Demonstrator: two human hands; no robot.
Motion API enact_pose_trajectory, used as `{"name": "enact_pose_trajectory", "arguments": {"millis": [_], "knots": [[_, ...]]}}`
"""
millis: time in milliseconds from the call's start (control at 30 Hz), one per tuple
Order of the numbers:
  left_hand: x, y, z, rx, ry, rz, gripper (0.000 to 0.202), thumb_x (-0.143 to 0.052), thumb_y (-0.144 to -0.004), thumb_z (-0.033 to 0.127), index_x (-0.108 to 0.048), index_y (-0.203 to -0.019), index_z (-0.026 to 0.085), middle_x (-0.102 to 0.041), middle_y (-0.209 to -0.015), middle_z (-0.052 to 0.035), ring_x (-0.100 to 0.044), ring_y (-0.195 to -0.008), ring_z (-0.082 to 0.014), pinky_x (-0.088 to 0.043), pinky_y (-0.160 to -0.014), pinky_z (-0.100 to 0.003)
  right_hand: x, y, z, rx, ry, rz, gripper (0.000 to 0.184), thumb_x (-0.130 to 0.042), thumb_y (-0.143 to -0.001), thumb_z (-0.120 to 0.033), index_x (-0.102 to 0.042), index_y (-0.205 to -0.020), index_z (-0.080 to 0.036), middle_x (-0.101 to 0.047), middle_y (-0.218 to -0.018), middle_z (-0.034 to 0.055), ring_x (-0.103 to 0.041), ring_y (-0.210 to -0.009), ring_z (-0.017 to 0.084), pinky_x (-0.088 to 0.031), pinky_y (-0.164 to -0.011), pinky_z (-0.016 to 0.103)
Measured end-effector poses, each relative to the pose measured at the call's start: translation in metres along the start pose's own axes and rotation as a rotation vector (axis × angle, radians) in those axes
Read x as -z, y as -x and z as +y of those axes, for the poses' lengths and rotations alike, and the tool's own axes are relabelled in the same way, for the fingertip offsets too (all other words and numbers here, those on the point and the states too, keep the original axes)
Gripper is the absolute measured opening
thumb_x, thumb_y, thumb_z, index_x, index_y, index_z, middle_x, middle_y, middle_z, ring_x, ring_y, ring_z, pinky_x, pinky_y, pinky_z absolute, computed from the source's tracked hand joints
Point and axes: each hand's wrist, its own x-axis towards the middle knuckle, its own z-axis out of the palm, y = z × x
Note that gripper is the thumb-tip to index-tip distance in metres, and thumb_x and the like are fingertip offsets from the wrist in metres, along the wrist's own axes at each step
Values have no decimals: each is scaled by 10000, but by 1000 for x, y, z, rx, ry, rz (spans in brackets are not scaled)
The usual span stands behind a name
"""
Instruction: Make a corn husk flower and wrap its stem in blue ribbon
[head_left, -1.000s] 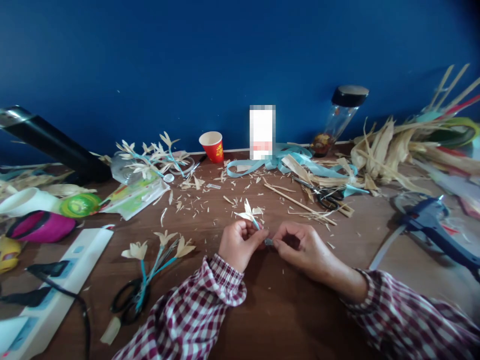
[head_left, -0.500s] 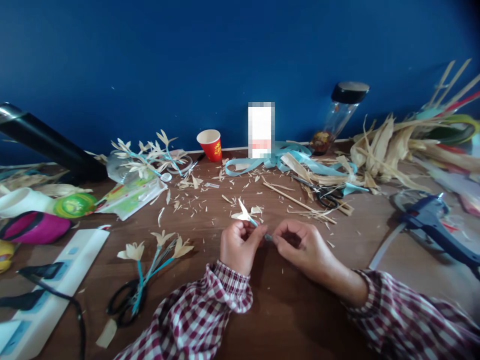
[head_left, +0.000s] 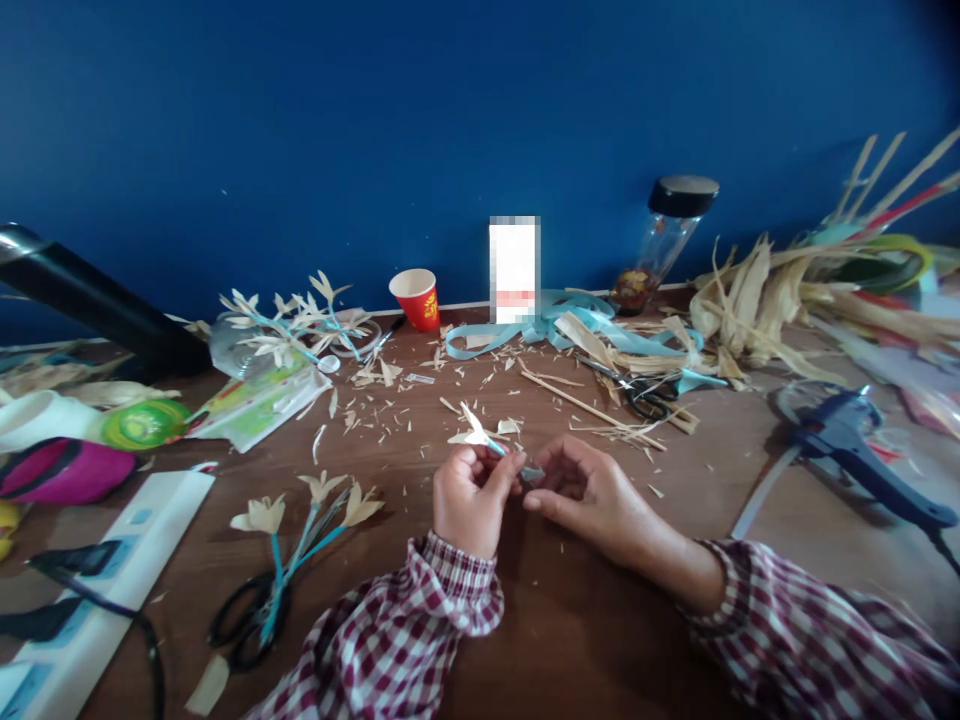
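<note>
My left hand point(head_left: 472, 500) is closed, pinching a small corn husk flower point(head_left: 474, 432) by its blue-wrapped stem. The pale petals point away to the upper left. From between the fingers a short grey-blue tail end point(head_left: 531, 473) sticks out to the right. Beside it is my right hand point(head_left: 589, 490), its thumb and forefinger parted around that end; whether a fingertip touches it is unclear. To the left, several finished-looking husk flowers point(head_left: 262, 515) with blue stems lie across black-handled scissors point(head_left: 244, 620).
A blue glue gun point(head_left: 862, 450) lies right. Behind are a red paper cup point(head_left: 416, 300), blue ribbon point(head_left: 577, 320), more scissors point(head_left: 649, 395), dried husks point(head_left: 750, 305) and a tilted glass bottle point(head_left: 667, 240). A power strip point(head_left: 142, 540) is left. Husk scraps litter the tabletop.
The right thumb and forefinger, pinched near the stem's end before, have come apart. The left hand keeps its hold on the flower. The view has shifted slightly.
</note>
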Motion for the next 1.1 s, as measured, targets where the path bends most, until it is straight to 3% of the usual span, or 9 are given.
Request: {"name": "enact_pose_trajectory", "arguments": {"millis": [267,600,900,1100], "knots": [[-3,4,-5,-18,22,58,263,-743,-629,354,-605,-714,146,-646,-588,-11,-608,-529,-143,-504,-503,-241,-3,-1,1,37,121,86,143,-640,-743,-272,-572,-681,-163,-575,-616,-18,-484,-557,98,-369,-490,200],[-8,6,1,37,164,67,238,-765,-611,300,-613,-692,135,-626,-536,17,-558,-459,-94,-478,-470,-197,-1,-1,-4,-12,-8,34,119,-587,-760,-254,-605,-735,-140,-606,-654,15,-512,-590,118,-394,-530,222],[0,1,-4,98,270,-175,190,-738,-659,289,-642,-732,142,-638,-596,7,-558,-509,-92,-468,-517,-210,5,-2,-6,-187,-328,-43,179,-633,-726,-312,-589,-689,-143,-604,-608,-4,-471,-486,71,-347,-458,187],[2,3,3,81,291,-227,217,-778,-597,204,-640,-759,158,-676,-697,-9,-630,-662,-129,-505,-637,-232,10,-1,-3,-242,-530,-129,200,-674,-720,-322,-600,-707,-137,-627,-617,-6,-501,-482,52,-370,-461,157]]}}
